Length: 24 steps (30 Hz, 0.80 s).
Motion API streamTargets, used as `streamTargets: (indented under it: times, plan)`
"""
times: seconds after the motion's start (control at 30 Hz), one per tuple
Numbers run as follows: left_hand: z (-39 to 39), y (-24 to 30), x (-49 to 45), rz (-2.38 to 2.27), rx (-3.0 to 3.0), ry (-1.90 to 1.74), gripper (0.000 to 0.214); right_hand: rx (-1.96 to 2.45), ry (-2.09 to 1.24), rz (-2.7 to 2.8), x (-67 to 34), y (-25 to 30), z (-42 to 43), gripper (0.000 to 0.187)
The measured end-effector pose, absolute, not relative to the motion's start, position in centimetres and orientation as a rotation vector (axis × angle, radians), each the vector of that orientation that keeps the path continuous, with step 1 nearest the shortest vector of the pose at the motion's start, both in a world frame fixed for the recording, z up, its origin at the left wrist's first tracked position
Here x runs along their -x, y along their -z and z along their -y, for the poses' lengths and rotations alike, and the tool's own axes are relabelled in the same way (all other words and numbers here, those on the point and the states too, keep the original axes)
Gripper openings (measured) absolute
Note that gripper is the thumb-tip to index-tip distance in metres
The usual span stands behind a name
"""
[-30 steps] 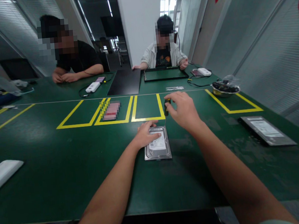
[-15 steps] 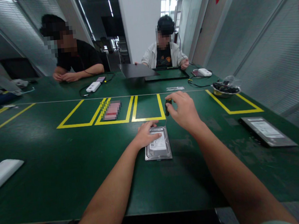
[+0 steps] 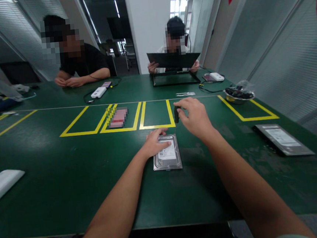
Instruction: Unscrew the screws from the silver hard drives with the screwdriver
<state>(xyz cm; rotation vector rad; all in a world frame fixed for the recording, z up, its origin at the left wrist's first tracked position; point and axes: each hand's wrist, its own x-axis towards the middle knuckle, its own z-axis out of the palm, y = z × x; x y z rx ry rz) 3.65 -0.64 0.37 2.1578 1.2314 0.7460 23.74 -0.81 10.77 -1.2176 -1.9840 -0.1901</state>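
A silver hard drive (image 3: 175, 161) with a white label lies flat on the green table in front of me. My left hand (image 3: 153, 143) holds it at its upper left, thumb across the label and fingers along the far end. Between the thumb and fingers of my right hand (image 3: 193, 114) is an upright screwdriver (image 3: 177, 114) with a dark handle. Its thin shaft points down at the drive's far right corner. Whether the tip sits in a screw is too small to tell.
A second hard drive (image 3: 284, 139) lies at the right. Behind it stands a bowl of dark small parts (image 3: 239, 94). Yellow tape outlines (image 3: 156, 126) mark the table, one around a pink packet (image 3: 118, 117). Across the table, a person holds a dark panel (image 3: 174, 59); another person sits at left.
My hands stay almost where they were, the screwdriver shifting very slightly. The person opposite has swung the dark panel to the right and raised it in both hands.
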Motion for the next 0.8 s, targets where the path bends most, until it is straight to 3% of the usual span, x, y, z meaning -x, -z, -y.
streamTargets:
  times: [0.33,0.53,0.8]
  plan:
    - [0.64,-0.38,-3.63,-1.234,-2.149,-0.743,0.063,1.196,0.167,1.978,-23.55,-10.8,0.95,0.031]
    - [0.57,-0.2,-3.63,-1.244,-2.161,-0.752,0.062,1.239,0.177,1.915,-23.37,-10.77,1.18,0.016]
    - [0.57,-0.23,-3.7,-1.245,-2.16,-0.747,0.064,1.274,0.205,1.923,-23.27,-10.81,1.28,0.016]
